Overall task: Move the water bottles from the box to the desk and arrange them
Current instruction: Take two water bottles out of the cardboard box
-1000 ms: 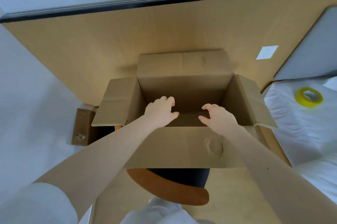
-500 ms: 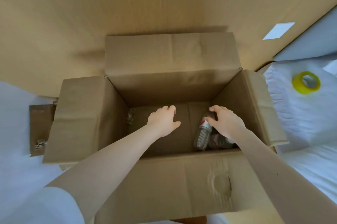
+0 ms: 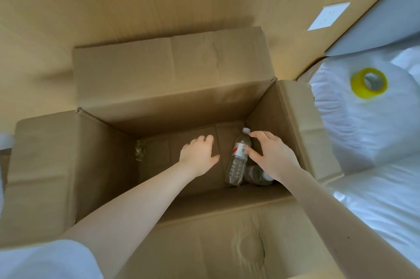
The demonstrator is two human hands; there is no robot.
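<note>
Two bottles [image 3: 239,160] lie at the box's [image 3: 172,97] four o'clock corner, one half hidden under the right hand [image 3: 272,156], whose spread fingers [image 3: 259,135] touch the other. The left hand [image 3: 197,153], fingers relaxed, holds nothing.

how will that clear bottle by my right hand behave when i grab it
The clear bottle is round and seems to lie on its side, so it may roll if nudged. Its ribbed plastic would probably dent under a firm squeeze.

The head camera looks steeply down, close above, into the open box [image 3: 159,106].
</note>
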